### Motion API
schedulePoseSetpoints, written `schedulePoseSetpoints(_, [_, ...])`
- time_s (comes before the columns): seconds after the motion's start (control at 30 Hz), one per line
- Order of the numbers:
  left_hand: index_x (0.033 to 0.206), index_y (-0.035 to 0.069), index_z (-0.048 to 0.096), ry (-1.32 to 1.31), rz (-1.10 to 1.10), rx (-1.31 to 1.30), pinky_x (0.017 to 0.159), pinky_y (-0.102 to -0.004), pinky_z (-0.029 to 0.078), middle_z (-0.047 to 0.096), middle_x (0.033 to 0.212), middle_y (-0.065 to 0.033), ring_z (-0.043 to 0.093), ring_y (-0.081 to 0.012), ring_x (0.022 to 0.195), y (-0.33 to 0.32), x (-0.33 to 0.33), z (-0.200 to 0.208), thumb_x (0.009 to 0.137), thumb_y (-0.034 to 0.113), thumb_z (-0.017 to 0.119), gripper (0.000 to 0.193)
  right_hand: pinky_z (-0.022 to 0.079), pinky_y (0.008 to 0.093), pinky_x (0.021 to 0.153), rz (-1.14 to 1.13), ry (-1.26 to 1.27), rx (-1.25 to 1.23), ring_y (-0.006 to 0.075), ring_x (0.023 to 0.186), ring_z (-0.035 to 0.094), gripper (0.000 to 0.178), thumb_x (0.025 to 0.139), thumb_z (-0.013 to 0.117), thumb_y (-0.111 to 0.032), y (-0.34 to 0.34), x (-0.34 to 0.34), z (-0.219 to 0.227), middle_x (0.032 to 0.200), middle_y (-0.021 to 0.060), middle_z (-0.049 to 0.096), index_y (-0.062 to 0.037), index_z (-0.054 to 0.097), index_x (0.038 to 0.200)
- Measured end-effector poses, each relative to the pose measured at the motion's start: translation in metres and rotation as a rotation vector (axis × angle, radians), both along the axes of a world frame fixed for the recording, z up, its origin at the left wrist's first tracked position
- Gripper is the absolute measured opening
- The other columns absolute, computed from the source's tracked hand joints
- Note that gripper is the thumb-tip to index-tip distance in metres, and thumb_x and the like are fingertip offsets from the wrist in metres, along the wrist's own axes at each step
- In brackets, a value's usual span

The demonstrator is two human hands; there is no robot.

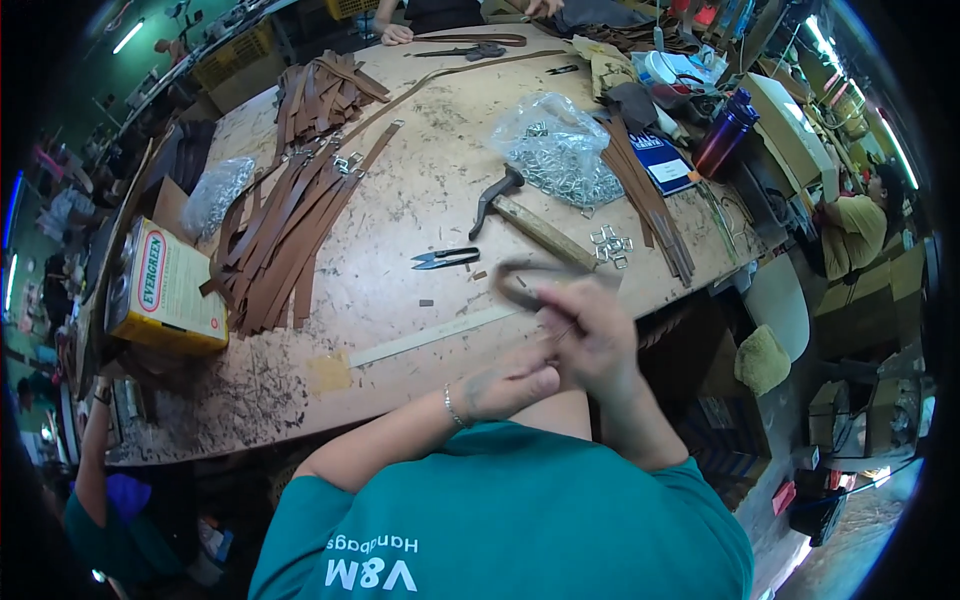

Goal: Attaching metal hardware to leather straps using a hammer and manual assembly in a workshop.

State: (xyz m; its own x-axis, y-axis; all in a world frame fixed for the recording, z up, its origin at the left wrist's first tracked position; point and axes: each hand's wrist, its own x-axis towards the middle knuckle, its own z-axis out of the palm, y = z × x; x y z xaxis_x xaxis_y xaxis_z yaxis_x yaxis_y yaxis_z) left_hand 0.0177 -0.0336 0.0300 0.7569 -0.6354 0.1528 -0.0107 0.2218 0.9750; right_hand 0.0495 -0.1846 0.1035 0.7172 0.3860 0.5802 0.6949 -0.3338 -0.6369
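Both hands meet over the table's near edge. My right hand (592, 335) is closed on a brown leather strap (508, 290), which bends in a loop beyond the fingers and is blurred by motion. Just below it, my left hand (508, 388) is closed, its fingertips against the right hand; what they pinch is hidden. Beyond the strap lie a hammer (545, 232) with a wooden handle and black thread snips (447, 259). A pale ruler strip (430, 337) is fixed along the near edge with tape (330, 373). Small metal buckles (611, 246) lie right of the hammer.
Brown straps (290, 240) with buckles are heaped left, beside a tin can (170, 290). A clear bag of metal rings (565, 165), more straps (650, 200) and a bottle (729, 133) stand right. Another person's hands (397, 34) rest at the far edge.
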Motion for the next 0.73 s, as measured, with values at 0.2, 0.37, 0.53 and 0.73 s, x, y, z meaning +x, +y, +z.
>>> schedulePoseSetpoints(0.2, [0.135,0.004,0.03,0.489,0.106,-0.563,0.099,-0.0369,0.033,0.043,0.128,-0.0108,0.038,-0.0234,0.121,0.007,-0.009,0.023,0.09,0.05,0.037,0.064,0.045,0.0217,0.067,0.213,0.481,0.293,0.0102,0.077,0.056,0.015,0.075,0.067,0.001,-0.044,-0.016,-0.008,0.081,0.0032,0.058,-0.0008,0.061,0.088])
schedulePoseSetpoints(0.37, [0.12,0.005,0.049,0.424,0.593,-0.575,0.076,-0.0252,0.042,0.055,0.105,-0.0075,0.052,-0.0137,0.087,0.063,-0.015,0.001,0.096,0.035,0.034,0.042,0.044,0.0204,0.069,0.079,0.826,0.191,0.0076,0.075,0.055,0.012,0.076,0.066,-0.001,-0.062,0.001,-0.034,0.082,0.0013,0.06,-0.0001,0.061,0.087])
schedulePoseSetpoints(0.53, [0.112,0.003,0.054,0.394,0.978,-0.066,0.061,-0.0186,0.039,0.057,0.094,-0.0041,0.049,-0.0062,0.072,0.108,-0.061,-0.033,0.094,0.031,0.041,0.035,0.045,0.0245,0.065,-0.231,0.852,0.094,0.0106,0.072,0.056,0.029,0.07,0.071,-0.008,-0.07,0.028,-0.12,0.077,0.0045,0.059,-0.0018,0.052,0.091])
schedulePoseSetpoints(0.73, [0.116,-0.002,0.048,0.227,1.164,0.178,0.077,-0.0209,0.045,0.057,0.088,-0.0031,0.054,-0.0084,0.08,0.131,-0.086,-0.068,0.087,0.013,0.057,0.033,0.048,0.0329,0.068,-0.568,0.64,-0.159,0.0241,0.078,0.062,0.039,0.067,0.074,-0.021,-0.038,0.029,-0.131,0.083,0.0153,0.062,-0.0042,0.05,0.093])
